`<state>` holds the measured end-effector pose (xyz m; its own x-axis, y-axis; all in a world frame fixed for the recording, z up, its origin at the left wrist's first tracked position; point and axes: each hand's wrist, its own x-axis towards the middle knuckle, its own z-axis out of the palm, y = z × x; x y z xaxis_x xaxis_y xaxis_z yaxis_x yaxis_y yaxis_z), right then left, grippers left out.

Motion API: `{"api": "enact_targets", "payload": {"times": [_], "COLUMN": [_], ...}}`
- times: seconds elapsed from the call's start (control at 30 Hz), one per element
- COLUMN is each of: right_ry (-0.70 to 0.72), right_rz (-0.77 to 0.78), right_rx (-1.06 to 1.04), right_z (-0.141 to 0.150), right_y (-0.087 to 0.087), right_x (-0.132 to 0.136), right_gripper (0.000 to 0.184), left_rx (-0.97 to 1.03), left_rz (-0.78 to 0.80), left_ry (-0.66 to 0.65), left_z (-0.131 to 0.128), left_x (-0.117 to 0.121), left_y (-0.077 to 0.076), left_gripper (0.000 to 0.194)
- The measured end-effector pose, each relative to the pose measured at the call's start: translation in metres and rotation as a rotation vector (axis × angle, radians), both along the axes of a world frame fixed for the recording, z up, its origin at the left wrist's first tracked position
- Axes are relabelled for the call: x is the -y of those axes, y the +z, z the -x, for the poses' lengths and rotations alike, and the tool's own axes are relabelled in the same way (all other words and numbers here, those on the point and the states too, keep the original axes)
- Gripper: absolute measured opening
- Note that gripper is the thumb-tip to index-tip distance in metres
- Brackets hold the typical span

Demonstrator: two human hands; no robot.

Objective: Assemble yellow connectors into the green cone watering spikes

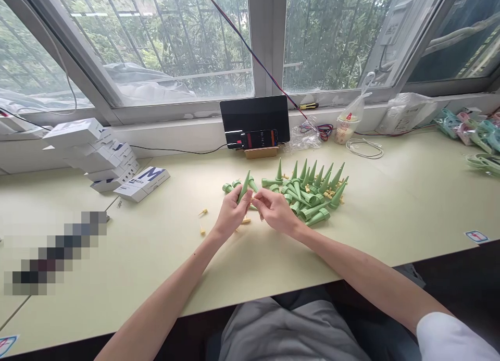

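My left hand [233,210] is closed around a green plastic cone [244,186], its pointed tip sticking up and away from me. Against the cone's near end, my right hand [273,209] pinches a small yellow plastic piece [252,199], mostly covered by the fingertips. To the right lies a pile of green cones [299,191], some standing on their bases and others on their sides, with small yellow pieces [330,193] among them. A few loose yellow pieces [203,212] lie left of my hands. More green cones [236,184] sit just beyond my left hand.
White boxes [94,152] are stacked at the left. A phone [260,139] leans on a dark tablet [253,113] by the window. A cup in a plastic bag [347,126], a coiled white cable [365,148] and bagged coloured items [469,126] line the back right.
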<state>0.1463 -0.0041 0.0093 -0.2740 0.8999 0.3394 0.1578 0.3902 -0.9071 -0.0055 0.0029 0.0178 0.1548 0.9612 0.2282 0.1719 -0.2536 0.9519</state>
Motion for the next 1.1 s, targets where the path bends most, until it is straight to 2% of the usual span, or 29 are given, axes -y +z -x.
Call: {"api": "enact_targets", "payload": {"times": [0.2,0.53,1.1], "right_ry": [0.03,0.129,0.147], "right_rz": [0.041,0.144,0.152], "right_rx": [-0.025,-0.151,-0.147], "right_z": [-0.0004,-0.0002,-0.0006], "right_y": [-0.0037,-0.0086,-0.0068], "right_x": [-0.0029,-0.0075,-0.0069], "right_gripper": [0.024,0.029,0.035], "left_rx": [-0.091,-0.152,-0.159], "left_rz": [-0.086,-0.136,-0.138], "left_ry": [0.025,0.041,0.053], "left_z": [0.0038,0.0041,0.0026], "left_x": [-0.0027,-0.0029,-0.0019], "left_y": [-0.0068,-0.008,-0.0081], "left_gripper": [0.035,0.035,0.035]}}
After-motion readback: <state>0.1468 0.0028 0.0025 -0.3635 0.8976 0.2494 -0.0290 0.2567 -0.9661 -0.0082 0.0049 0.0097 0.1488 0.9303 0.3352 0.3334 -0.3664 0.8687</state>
